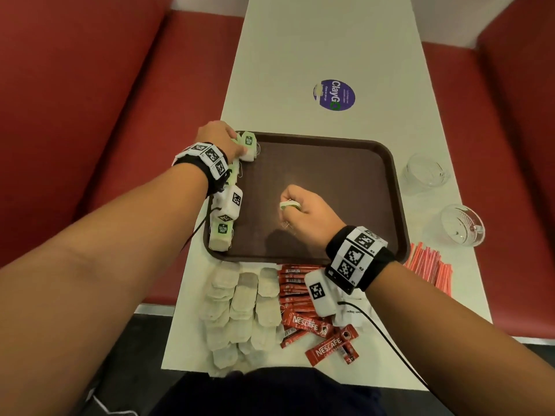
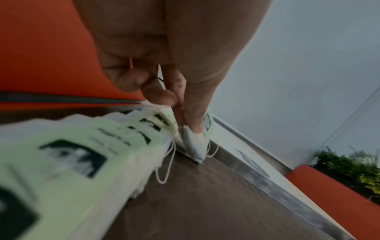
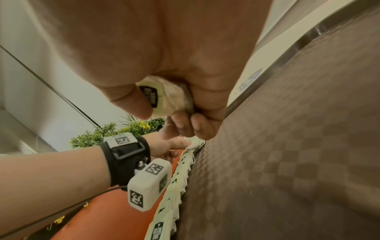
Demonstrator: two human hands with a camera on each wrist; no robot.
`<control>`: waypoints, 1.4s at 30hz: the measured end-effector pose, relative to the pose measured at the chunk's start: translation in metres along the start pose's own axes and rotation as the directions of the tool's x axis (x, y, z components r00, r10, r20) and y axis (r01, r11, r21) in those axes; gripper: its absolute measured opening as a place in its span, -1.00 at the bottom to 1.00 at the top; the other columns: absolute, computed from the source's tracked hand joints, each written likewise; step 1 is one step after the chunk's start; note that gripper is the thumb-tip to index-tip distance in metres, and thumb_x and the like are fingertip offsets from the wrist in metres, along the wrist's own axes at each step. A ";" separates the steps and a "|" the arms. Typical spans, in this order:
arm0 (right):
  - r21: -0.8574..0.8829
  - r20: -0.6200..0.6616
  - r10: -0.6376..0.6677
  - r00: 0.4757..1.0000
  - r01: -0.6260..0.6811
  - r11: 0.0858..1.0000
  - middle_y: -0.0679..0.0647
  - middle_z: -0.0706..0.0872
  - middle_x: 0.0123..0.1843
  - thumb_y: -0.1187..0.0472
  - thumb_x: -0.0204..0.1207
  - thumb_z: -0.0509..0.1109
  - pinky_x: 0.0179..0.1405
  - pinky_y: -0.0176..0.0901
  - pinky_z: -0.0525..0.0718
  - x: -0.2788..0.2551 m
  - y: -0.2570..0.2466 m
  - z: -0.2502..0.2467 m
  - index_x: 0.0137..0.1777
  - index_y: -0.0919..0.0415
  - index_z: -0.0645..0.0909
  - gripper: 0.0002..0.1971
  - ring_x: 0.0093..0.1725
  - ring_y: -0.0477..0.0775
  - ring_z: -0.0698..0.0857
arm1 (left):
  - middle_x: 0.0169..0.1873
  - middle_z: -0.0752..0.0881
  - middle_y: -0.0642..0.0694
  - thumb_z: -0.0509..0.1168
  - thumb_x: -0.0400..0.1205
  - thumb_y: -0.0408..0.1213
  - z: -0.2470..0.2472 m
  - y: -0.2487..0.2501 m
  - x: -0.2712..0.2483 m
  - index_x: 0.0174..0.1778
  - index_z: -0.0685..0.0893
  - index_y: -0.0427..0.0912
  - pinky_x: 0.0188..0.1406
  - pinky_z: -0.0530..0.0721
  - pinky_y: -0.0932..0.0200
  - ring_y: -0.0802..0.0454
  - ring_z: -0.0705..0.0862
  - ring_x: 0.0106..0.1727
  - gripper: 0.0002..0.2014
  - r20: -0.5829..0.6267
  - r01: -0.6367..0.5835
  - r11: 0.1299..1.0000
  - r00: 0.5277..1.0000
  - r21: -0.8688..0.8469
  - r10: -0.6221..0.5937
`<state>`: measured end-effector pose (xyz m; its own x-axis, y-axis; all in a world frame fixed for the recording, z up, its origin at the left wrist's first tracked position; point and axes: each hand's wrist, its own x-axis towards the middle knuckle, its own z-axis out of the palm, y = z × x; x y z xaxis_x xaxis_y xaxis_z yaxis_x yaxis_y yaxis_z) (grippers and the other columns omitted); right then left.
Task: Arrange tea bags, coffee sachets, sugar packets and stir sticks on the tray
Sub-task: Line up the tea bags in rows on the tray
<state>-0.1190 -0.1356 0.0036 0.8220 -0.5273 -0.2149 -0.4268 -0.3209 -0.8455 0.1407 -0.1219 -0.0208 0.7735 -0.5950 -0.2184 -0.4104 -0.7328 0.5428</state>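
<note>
The left hand (image 1: 220, 139) pinches a tea bag (image 1: 248, 147) at the tray's (image 1: 345, 151) far left corner; the right hand (image 1: 303, 214), grip curled tight, holds another tea bag (image 1: 289, 204) above the tray's middle.

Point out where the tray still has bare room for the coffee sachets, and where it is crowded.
Free: the tray floor from the right hand out to the far and right rims. Crowded: the left rim, lined with tea bags, where the left hand places another. The right hand, over the middle, holds a tea bag.
</note>
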 end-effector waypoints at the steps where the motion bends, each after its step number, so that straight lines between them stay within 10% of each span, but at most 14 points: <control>1: 0.001 -0.001 -0.002 1.000 0.002 1.000 0.12 0.74 -0.21 0.13 0.45 0.21 -0.12 0.15 0.67 0.001 0.000 0.000 -0.22 0.04 0.49 -0.94 -0.19 0.16 0.67 | -0.02 0.69 0.01 0.64 0.39 -0.07 0.002 0.000 0.003 0.04 0.75 -0.01 -0.06 0.60 0.19 0.02 0.66 -0.05 -0.65 0.014 0.005 1.000 1.000 0.011 -0.006; 16: -0.016 0.008 -0.012 1.000 0.012 1.000 0.19 0.72 -0.16 0.32 0.59 0.32 -0.14 0.12 0.64 0.007 0.013 -0.006 -0.14 0.16 0.50 -0.90 -0.21 0.12 0.63 | -0.09 0.80 -0.03 0.47 0.52 -0.17 0.013 0.003 0.022 -0.35 0.73 0.03 -0.05 0.73 0.12 -0.05 0.76 -0.02 -0.87 0.019 -0.058 0.990 0.998 0.130 0.056; 22: 0.013 0.011 0.000 1.000 0.000 1.000 -0.06 0.64 -0.27 0.31 0.57 0.33 -0.19 -0.03 0.58 0.011 0.013 -0.005 -0.18 0.01 0.49 -0.81 -0.29 -0.04 0.57 | -0.13 0.78 -0.09 0.44 0.45 0.27 0.031 0.014 0.018 -0.11 0.78 -0.10 -0.07 0.74 0.04 -0.16 0.74 -0.03 -0.55 0.080 -0.105 0.947 0.993 0.304 0.085; 32: -0.028 -0.042 -0.009 0.999 0.008 1.000 0.01 0.75 -0.03 0.21 0.65 0.38 -0.01 -0.05 0.71 0.013 0.015 -0.009 0.02 0.07 0.63 -0.97 -0.12 -0.06 0.73 | -0.16 0.78 -0.04 0.33 0.60 0.07 0.016 0.029 -0.001 -0.10 0.79 -0.07 -0.09 0.67 0.09 -0.09 0.71 -0.08 -0.72 0.101 -0.186 0.954 0.981 0.237 0.166; 42: 0.007 -0.189 -0.049 0.981 0.052 0.999 -0.05 0.79 -0.08 0.10 0.60 0.50 -0.05 -0.13 0.71 0.022 0.009 -0.014 0.03 0.11 0.79 -0.88 -0.09 -0.04 0.74 | -0.23 0.78 0.14 0.43 0.50 0.25 -0.020 0.022 -0.090 -0.13 0.80 0.09 -0.14 0.63 0.23 0.22 0.70 -0.17 -0.69 0.309 -0.500 0.844 0.785 -0.195 0.536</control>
<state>-0.1098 -0.1611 -0.0023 0.7560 -0.6501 -0.0764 -0.3813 -0.3424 -0.8587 0.0719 -0.0783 0.0269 0.2378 -0.9624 -0.1312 -0.6387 -0.2567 0.7253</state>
